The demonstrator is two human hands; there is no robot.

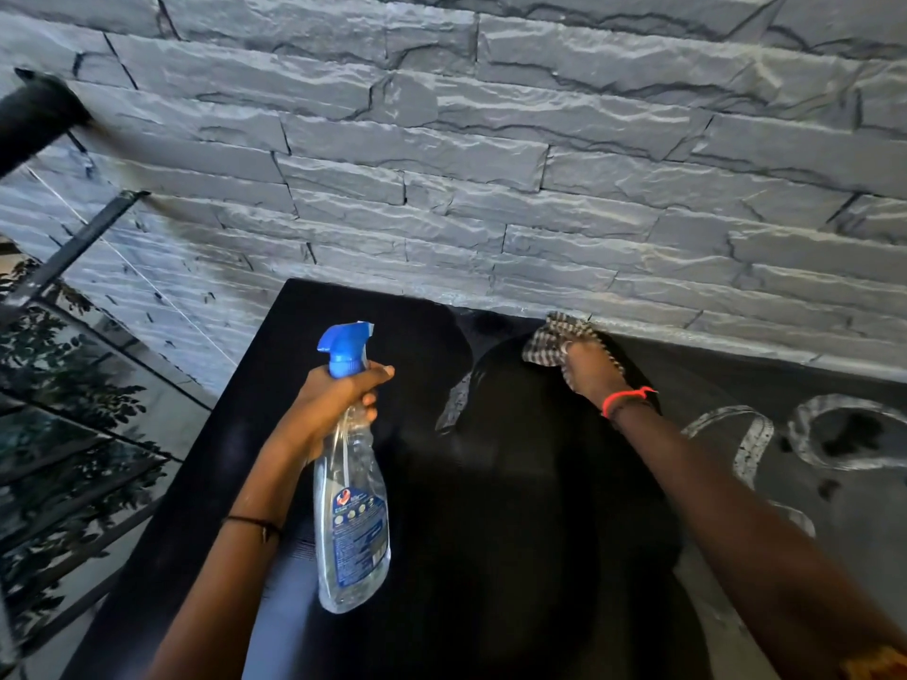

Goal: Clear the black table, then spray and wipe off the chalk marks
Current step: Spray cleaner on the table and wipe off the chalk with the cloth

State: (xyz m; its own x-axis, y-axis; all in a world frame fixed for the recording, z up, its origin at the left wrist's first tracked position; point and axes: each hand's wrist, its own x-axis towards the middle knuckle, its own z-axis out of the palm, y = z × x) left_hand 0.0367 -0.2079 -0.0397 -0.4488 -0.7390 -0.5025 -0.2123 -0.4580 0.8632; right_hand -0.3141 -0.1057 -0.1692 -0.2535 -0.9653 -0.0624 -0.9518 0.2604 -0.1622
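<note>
While the head camera is looking down along both forearms, the left hand (331,404) is gripping the neck of a clear spray bottle (351,522). Its fingers are curling round the neck just under the blue trigger head, whose nozzle is pointing toward the grey stone wall (491,164). The bottle is hanging upright over the left part of the black table (275,365), showing clear liquid and a blue label on its lower body. The right hand (591,373) is reaching to the table's far edge, holding a checked cloth (557,333) down on the surface right where the table is meeting the wall. The cloth is bunching around the fingers and along both sides of the hand.

White chalk marks (751,434) are looping across the right part of the table, near the right forearm. One smeared streak is lying between the two arms, at the edge of a darker patch in the middle. A red band (628,397) is circling the right wrist and a thin black thread (255,525) the left. Left of the table, a glass railing (73,385) is showing green leaves.
</note>
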